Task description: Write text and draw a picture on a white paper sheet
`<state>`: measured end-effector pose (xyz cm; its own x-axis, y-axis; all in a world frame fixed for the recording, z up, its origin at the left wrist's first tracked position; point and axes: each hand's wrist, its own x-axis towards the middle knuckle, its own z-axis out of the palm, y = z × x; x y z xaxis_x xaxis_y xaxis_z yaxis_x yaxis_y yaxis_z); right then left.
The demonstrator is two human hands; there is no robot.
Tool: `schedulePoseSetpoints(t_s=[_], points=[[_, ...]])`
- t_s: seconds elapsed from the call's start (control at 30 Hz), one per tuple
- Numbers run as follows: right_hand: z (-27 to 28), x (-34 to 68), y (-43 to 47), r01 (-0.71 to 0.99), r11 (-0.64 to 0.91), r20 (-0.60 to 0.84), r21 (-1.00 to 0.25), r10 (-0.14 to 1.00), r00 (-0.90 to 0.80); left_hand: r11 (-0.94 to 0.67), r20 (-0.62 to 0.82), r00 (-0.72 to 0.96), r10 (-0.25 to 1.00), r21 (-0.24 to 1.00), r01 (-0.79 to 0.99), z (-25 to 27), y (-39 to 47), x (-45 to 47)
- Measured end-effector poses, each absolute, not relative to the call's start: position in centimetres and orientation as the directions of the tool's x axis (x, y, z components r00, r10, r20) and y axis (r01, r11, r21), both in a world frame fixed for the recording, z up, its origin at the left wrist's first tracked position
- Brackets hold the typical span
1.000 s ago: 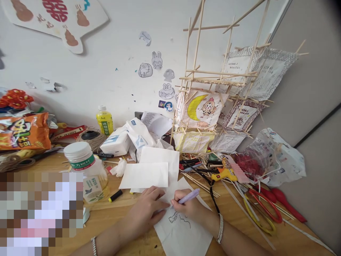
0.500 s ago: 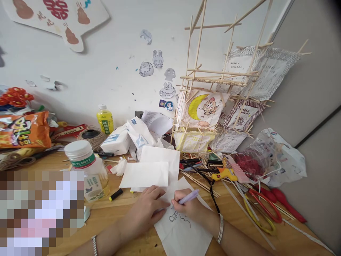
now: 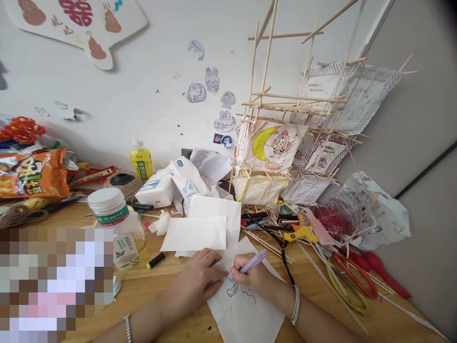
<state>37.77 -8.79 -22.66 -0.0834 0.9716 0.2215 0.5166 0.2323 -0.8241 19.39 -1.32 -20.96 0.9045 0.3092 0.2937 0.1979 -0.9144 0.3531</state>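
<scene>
Between my hands lies a sheet of white paper (image 3: 246,317) bearing a few dark, curly lines. My right hand (image 3: 252,276) is closed around a light purple pen (image 3: 254,262), its tip hidden behind the fingers near the drawn lines. Flat over the sheet's left edge rests my left hand (image 3: 203,274), fingers stretched out and holding nothing. Just beyond it are blank white sheets (image 3: 194,233) that partly overlap. A black cap with a yellow end (image 3: 156,260) lies to the left of my left hand.
A clear jar (image 3: 123,228) and a yellow drink bottle (image 3: 141,159) stand at left. Behind the paper are tissue packs (image 3: 157,186). A stick frame with paper panels (image 3: 274,145) rises at back right, above a yellow glue gun (image 3: 302,233) and orange-handled scissors (image 3: 357,276).
The purple pen has tilted more upright in my right hand, which has shifted very slightly. My left hand stays in place on the paper.
</scene>
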Motion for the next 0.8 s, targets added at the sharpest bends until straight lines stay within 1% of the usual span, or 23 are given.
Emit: schedulePoseSetpoints(t_s=[0.2, 0.3, 0.4, 0.5, 0.57, 0.63, 0.8], points=[[-22.6, 37.6, -8.9, 0.452, 0.188, 0.176, -0.872, 0.982, -0.068, -0.919, 0.313, 0.899, 0.306, 0.345, 0.192, -20.9, -1.4, 19.4], [-22.5, 37.9, -8.9, 0.412, 0.153, 0.175, -0.898, 0.984, 0.016, -0.924, 0.328, 0.897, 0.296, 0.337, 0.182, -20.7, -1.5, 19.4], [-21.5, 38.4, -9.0, 0.343, 0.168, 0.225, -0.924, 0.965, 0.133, -0.926, 0.327, 0.894, 0.308, 0.320, 0.202, -20.5, -1.5, 19.4], [-20.0, 38.9, -9.4, 0.384, 0.216, 0.310, -0.898, 0.929, 0.202, -0.922, 0.341, 0.875, 0.344, 0.300, 0.246, -20.5, -1.3, 19.4], [-19.4, 39.1, -9.7, 0.385, 0.233, 0.332, -0.893, 0.919, 0.214, -0.920, 0.374, 0.853, 0.365, 0.285, 0.269, -20.7, -1.0, 19.4], [-19.3, 39.0, -10.0, 0.381, 0.227, 0.322, -0.897, 0.923, 0.210, -0.918, 0.406, 0.831, 0.381, 0.270, 0.290, -21.1, -0.7, 19.4], [-20.5, 38.4, -10.0, 0.476, 0.179, 0.266, -0.861, 0.956, 0.122, -0.914, 0.463, 0.789, 0.403, 0.243, 0.325, -21.4, -0.4, 19.2]])
